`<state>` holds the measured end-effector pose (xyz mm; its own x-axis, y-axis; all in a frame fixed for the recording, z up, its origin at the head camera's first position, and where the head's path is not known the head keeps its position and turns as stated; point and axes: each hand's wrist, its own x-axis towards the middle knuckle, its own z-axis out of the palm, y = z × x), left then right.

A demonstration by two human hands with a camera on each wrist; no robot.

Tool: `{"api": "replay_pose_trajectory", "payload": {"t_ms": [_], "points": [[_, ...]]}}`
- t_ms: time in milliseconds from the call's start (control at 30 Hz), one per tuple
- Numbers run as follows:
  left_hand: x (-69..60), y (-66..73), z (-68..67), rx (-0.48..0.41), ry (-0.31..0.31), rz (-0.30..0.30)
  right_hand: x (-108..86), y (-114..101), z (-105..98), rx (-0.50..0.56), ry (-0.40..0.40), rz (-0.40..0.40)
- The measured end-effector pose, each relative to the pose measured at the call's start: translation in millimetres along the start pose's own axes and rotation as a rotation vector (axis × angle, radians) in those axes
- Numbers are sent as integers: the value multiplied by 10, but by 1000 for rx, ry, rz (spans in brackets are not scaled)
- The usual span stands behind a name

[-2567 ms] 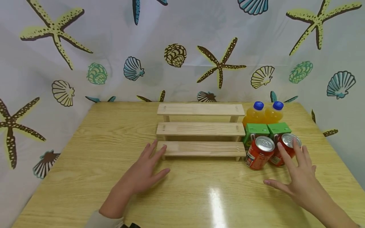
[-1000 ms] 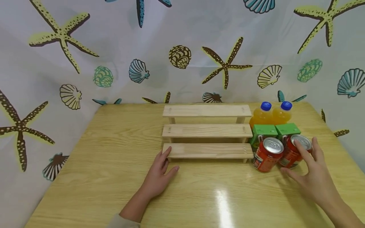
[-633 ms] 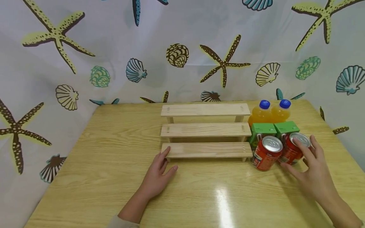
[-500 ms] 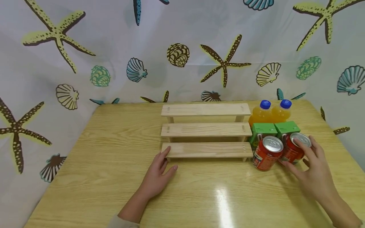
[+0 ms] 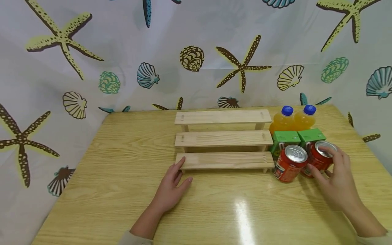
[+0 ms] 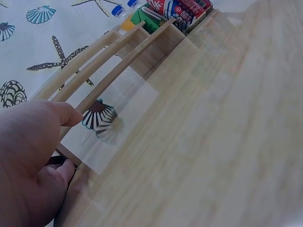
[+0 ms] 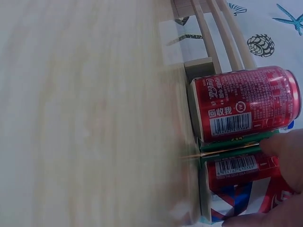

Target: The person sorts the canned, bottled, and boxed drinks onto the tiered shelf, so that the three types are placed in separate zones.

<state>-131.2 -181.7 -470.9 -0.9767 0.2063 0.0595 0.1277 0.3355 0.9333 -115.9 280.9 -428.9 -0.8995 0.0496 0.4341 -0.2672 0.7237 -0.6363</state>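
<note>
My right hand [image 5: 338, 183] holds the right-hand red soda can [image 5: 320, 158]. Its thumb lies along the can's left side, its index finger reaches over the lid, and other fingers are behind the can. In the right wrist view this can [image 7: 241, 189] shows red, white and blue between thumb and fingers. Beside it a second red cola can [image 5: 291, 165] stands upright, untouched. My left hand [image 5: 169, 190] rests at the left end of a three-step wooden rack [image 5: 225, 160]. Its index finger lies on the lowest step, and its thumb points out in front.
Behind the cans stand two green drink cartons [image 5: 286, 136]. Farther back are two orange juice bottles [image 5: 283, 120] with blue caps, close by the rack's right end. Everything stands on a wood-grain table [image 5: 128, 143] before a seashell-print cloth [image 5: 122, 41].
My left hand has come onto the rack's lowest step. My right hand has moved from above the right can to around it, its fingers drawing in. The can has barely moved.
</note>
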Motion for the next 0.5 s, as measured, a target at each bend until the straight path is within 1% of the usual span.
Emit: {"api": "replay_pose_trajectory", "payload": {"t_ms": [167, 300, 500], "points": [[-13, 4, 12, 1, -3, -4, 4, 20, 27, -41, 12, 20], [-16, 3, 12, 4, -6, -1, -3, 36, 34, -32, 11, 51], [-11, 5, 0, 19, 2, 17, 2, 21, 33, 2, 16, 62]]}}
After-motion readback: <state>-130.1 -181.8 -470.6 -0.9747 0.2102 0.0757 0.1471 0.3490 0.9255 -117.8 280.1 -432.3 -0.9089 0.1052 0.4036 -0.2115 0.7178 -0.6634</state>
